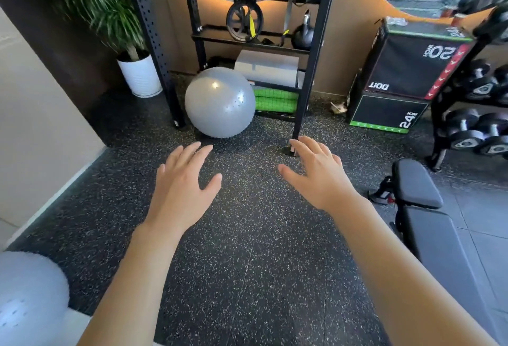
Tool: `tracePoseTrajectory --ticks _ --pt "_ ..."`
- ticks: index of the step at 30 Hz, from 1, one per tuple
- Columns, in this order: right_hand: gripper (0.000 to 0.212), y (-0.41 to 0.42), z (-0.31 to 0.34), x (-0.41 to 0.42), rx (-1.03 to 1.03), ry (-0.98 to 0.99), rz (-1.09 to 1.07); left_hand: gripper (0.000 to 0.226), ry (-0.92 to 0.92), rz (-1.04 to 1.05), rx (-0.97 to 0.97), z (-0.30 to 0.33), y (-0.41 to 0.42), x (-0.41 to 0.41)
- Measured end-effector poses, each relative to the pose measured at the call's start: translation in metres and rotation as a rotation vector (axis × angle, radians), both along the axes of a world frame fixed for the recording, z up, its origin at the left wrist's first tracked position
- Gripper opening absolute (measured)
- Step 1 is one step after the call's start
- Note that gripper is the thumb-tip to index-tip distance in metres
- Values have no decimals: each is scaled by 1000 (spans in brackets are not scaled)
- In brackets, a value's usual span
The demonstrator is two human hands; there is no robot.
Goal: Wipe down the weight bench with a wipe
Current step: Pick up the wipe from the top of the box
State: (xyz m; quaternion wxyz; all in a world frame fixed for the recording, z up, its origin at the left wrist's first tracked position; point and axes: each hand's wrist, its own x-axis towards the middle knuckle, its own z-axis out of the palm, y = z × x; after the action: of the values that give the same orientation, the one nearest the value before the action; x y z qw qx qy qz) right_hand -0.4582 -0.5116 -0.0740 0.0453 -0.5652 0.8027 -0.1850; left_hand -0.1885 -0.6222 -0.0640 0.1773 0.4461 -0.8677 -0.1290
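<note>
Bright daylight from right; edges warped, blurred.

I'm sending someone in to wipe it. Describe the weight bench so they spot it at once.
Start at the dumbbell rack on the right wall. The weight bench stands on the floor just in front of it, right of the person's right hand. It is the only long, low thing with black padding, in two cushioned sections.
</note>
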Motion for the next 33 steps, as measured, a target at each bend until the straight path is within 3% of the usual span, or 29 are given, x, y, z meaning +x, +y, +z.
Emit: tracePoseTrajectory --ticks 9,24,33 --pt "80 -32 -10 -79 -26 -21 -123 63 -25 -113 -22 -2 -60 -96" --pt "76 -103 5 -333 -111 -74 -236 61 -43 -213 -87 31 -145 -361" --pt "72 -131 -2 -429 -127 -135 -291 61 -52 -278 -105 31 -185 -470"
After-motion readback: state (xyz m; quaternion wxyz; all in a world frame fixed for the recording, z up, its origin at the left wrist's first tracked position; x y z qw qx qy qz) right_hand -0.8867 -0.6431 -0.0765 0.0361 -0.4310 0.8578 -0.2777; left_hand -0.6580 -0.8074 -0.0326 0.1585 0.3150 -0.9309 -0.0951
